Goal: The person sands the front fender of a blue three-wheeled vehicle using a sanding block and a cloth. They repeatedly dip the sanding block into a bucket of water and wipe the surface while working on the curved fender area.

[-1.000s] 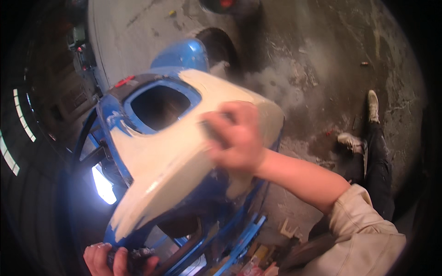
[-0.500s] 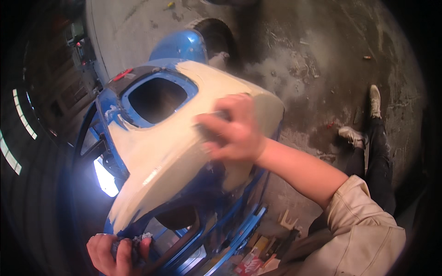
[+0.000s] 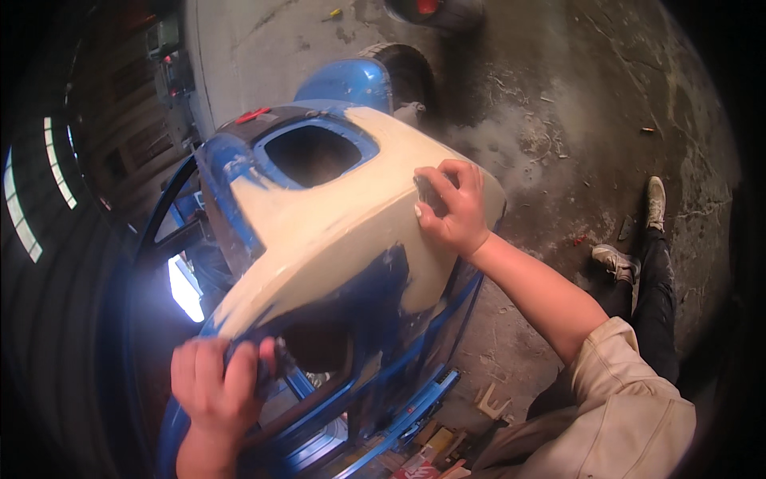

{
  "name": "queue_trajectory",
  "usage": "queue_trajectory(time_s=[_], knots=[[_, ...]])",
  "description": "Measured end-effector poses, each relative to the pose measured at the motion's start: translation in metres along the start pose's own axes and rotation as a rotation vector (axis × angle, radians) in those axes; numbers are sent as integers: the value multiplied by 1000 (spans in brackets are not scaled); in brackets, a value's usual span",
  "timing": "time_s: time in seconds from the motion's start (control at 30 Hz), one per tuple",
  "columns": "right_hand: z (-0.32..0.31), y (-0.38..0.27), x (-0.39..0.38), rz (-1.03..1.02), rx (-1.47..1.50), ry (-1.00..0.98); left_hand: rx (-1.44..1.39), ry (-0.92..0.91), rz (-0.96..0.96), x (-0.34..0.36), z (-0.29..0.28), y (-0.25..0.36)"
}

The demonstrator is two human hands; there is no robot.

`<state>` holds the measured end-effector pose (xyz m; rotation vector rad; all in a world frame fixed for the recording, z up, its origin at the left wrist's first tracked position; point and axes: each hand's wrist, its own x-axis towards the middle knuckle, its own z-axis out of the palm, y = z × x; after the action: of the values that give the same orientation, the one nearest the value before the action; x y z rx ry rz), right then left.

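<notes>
A blue body panel (image 3: 375,311) of a small vehicle fills the middle of the head view, coated across its top with cream filler (image 3: 335,231). An oval opening (image 3: 311,153) sits near its upper end. My right hand (image 3: 451,209) presses a small dark sanding piece (image 3: 428,194) flat on the cream surface near the panel's right edge. At the lower left, my left hand (image 3: 219,383) grips the panel's near blue edge. Behind the panel a blue mudguard (image 3: 347,82) and a black tyre (image 3: 407,70) show.
A dusty concrete floor (image 3: 558,104) spreads to the right, with my legs and two worn shoes (image 3: 630,239) on it. Blue metal frame tubes (image 3: 399,415) run under the panel. Small boxes and scraps (image 3: 447,447) lie near the bottom. Dark shelving (image 3: 120,128) stands at left.
My right hand has slid toward the panel's right edge. My left hand has come up from the bottom edge and now shows whole, gripping the panel's near edge.
</notes>
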<state>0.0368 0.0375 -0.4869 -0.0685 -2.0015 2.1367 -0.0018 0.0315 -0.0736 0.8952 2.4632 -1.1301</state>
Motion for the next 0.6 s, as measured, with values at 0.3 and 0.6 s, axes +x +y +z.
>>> queue_trajectory(time_s=[0.3, 0.6], knots=[[2, -10, 4, 40, -37, 25, 7, 34, 91, 51, 65, 24], [1, 23, -5, 37, -3, 0, -236, 134, 141, 110, 122, 80]])
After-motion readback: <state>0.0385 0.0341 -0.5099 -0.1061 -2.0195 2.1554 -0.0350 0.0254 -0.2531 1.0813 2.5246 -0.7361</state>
